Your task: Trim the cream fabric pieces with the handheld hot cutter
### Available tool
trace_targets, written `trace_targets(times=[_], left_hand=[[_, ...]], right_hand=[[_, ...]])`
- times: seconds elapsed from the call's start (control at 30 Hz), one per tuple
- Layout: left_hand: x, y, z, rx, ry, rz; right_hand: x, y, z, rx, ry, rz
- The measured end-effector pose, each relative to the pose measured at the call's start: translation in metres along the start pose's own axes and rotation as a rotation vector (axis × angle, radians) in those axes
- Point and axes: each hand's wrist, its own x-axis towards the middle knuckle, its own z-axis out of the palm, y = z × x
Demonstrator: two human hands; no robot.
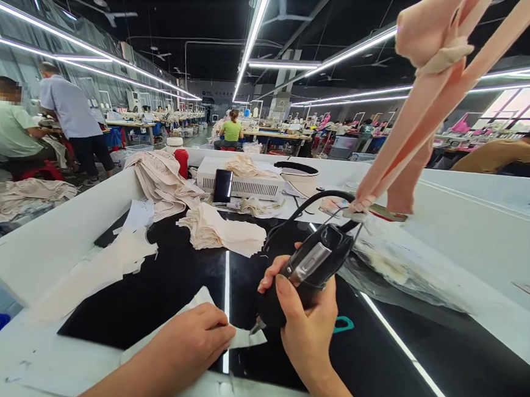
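Note:
My right hand (303, 324) is wrapped round a black electric cutting tool (308, 269) with a silver plate, its tip pointing down at a small white piece of fabric (240, 337) on the black work surface (170, 289). A black cord (310, 202) runs up from the tool. My left hand (193, 343) lies on that fabric piece with its fingers curled, pressing it just left of the tool's tip.
Folded cream fabric (219, 228) and cut scraps (123, 251) lie on the table, with a white box (243, 181), a phone (222, 186) and a clear plastic bag (392, 266). Pink fabric strips (418, 119) hang at upper right. Other workers sit at the left and in the background.

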Motion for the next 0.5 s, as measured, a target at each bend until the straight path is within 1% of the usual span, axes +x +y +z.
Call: trace_targets(times=[0.13, 0.27, 0.4, 0.5], left_hand=[[-0.003, 0.000, -0.002, 0.032, -0.007, 0.019], [-0.004, 0.001, -0.004, 0.036, -0.010, 0.019], [-0.004, 0.002, -0.004, 0.035, -0.015, 0.019], [-0.004, 0.002, -0.003, 0.031, 0.002, 0.020]], right_hand=[[0.000, -0.001, 0.001, -0.006, 0.003, 0.015], [0.001, 0.000, 0.008, 0.026, 0.011, 0.019], [0.001, 0.007, 0.015, 0.087, -0.014, 0.023], [0.000, 0.011, 0.019, 0.091, -0.041, 0.019]])
